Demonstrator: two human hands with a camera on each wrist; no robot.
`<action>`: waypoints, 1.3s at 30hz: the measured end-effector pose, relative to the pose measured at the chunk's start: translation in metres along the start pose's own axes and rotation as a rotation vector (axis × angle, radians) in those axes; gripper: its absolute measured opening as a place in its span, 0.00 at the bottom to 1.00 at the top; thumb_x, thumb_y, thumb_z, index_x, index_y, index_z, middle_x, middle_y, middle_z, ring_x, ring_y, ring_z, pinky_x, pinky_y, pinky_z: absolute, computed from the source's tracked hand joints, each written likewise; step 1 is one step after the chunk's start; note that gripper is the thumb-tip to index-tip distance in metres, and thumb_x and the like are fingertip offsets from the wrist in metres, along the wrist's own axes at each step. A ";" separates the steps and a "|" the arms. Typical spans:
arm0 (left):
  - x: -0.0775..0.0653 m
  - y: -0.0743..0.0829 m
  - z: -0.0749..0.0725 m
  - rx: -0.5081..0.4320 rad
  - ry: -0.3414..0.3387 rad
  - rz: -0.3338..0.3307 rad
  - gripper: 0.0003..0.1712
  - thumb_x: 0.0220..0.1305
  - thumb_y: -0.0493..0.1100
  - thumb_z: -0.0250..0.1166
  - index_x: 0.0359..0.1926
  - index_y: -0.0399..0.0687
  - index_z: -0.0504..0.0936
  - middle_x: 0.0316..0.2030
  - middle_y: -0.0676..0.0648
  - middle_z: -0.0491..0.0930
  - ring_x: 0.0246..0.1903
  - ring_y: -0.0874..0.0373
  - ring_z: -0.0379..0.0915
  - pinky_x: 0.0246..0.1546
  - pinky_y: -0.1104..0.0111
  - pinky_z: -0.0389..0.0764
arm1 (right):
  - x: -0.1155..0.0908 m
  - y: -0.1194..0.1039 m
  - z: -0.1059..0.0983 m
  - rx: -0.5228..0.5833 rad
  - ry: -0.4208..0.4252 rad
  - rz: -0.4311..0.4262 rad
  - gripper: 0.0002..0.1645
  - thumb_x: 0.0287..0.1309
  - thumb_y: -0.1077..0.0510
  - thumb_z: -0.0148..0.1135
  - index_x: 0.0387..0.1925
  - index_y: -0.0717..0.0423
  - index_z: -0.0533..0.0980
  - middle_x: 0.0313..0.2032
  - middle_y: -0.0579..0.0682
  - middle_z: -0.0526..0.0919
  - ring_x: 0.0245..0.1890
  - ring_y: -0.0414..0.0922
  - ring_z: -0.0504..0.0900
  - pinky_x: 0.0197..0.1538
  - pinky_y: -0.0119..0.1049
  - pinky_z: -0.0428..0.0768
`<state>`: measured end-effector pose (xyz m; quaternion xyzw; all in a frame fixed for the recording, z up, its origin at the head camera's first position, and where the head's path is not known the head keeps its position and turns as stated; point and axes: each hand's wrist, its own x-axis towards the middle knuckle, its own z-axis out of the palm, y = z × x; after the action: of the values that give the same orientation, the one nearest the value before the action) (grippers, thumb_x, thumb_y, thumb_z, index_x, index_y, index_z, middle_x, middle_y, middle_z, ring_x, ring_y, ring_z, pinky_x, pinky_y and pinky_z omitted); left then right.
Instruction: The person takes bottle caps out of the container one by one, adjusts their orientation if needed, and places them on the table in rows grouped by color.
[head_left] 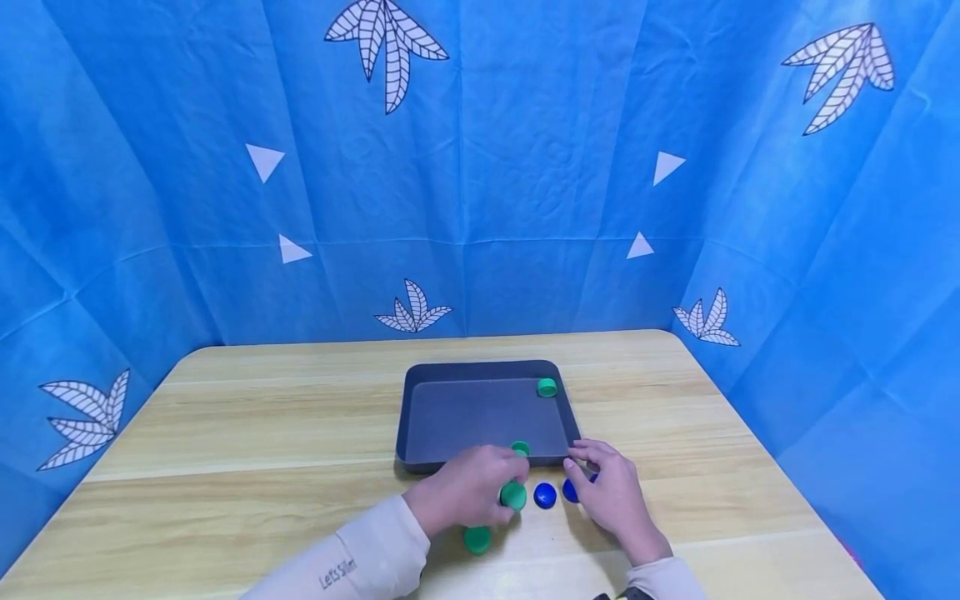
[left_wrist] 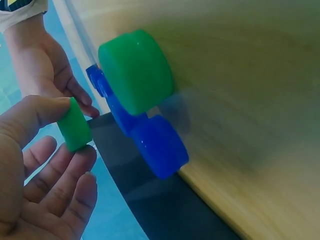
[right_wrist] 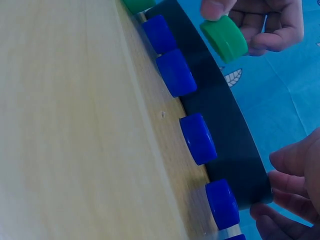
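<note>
Pinching 1 squat, round, bright green cap, the left hand hovers.

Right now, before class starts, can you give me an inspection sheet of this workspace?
Surface: pale wood-grain table.
Job's things: dark rectangular tray holding two round green plastic caps; a third green cap on the table; round blue plastic caps along the tray's near side.
Clutter: nothing seen.
Hands: left hand pinches a fourth green cap; right hand at the tray's near right corner, contact unclear.
Cables: nothing seen.
Surroundings: blue fabric curtain with white leaf and triangle prints.
</note>
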<state>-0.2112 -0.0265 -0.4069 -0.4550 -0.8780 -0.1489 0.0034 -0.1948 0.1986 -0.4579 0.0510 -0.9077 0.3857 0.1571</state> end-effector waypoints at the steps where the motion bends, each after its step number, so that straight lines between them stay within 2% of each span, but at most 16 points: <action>1: 0.000 0.000 0.001 0.004 0.000 0.009 0.16 0.49 0.44 0.77 0.32 0.54 0.75 0.26 0.61 0.69 0.25 0.69 0.64 0.26 0.81 0.66 | 0.000 0.000 0.000 0.000 -0.001 0.000 0.12 0.55 0.63 0.69 0.41 0.64 0.83 0.49 0.57 0.82 0.44 0.54 0.83 0.48 0.48 0.79; 4: -0.002 0.001 0.003 0.023 -0.007 0.027 0.16 0.49 0.45 0.77 0.32 0.54 0.76 0.26 0.61 0.70 0.25 0.70 0.64 0.27 0.82 0.66 | 0.000 -0.001 0.001 -0.001 -0.006 0.004 0.12 0.56 0.63 0.69 0.42 0.64 0.83 0.49 0.57 0.82 0.44 0.54 0.83 0.48 0.49 0.79; 9: -0.003 0.005 0.006 0.037 -0.066 0.004 0.16 0.49 0.45 0.77 0.32 0.56 0.76 0.26 0.62 0.69 0.25 0.71 0.64 0.28 0.81 0.66 | 0.001 -0.002 0.001 -0.008 -0.013 0.009 0.13 0.56 0.62 0.69 0.42 0.64 0.83 0.49 0.56 0.82 0.45 0.54 0.83 0.49 0.49 0.78; 18: -0.003 0.008 0.011 0.015 -0.115 0.018 0.17 0.48 0.43 0.77 0.28 0.56 0.74 0.24 0.62 0.69 0.23 0.71 0.64 0.25 0.81 0.66 | -0.001 -0.004 0.001 0.010 -0.034 0.012 0.14 0.56 0.63 0.69 0.44 0.64 0.82 0.51 0.57 0.81 0.46 0.54 0.82 0.49 0.48 0.79; 25: -0.002 0.010 0.015 0.005 -0.103 0.028 0.16 0.46 0.40 0.77 0.28 0.55 0.75 0.23 0.62 0.69 0.23 0.71 0.63 0.25 0.81 0.65 | -0.004 -0.004 -0.001 0.001 -0.037 0.012 0.16 0.57 0.62 0.69 0.47 0.65 0.81 0.53 0.57 0.80 0.51 0.56 0.80 0.51 0.48 0.78; 33: 0.000 0.011 0.019 0.004 -0.113 0.018 0.16 0.46 0.40 0.77 0.27 0.55 0.75 0.22 0.62 0.68 0.22 0.71 0.63 0.25 0.81 0.66 | -0.005 -0.004 -0.001 -0.007 -0.049 0.038 0.18 0.57 0.61 0.69 0.48 0.65 0.81 0.55 0.56 0.80 0.51 0.55 0.81 0.49 0.45 0.79; 39: 0.000 0.010 0.018 -0.007 -0.119 0.021 0.16 0.46 0.40 0.77 0.26 0.55 0.75 0.21 0.62 0.68 0.21 0.71 0.62 0.24 0.81 0.66 | -0.005 -0.003 -0.002 -0.009 -0.055 0.039 0.19 0.57 0.61 0.68 0.49 0.65 0.80 0.55 0.57 0.79 0.53 0.57 0.79 0.51 0.47 0.78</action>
<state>-0.2009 -0.0165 -0.4217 -0.4722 -0.8713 -0.1248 -0.0489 -0.1889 0.1978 -0.4563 0.0430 -0.9142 0.3832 0.1247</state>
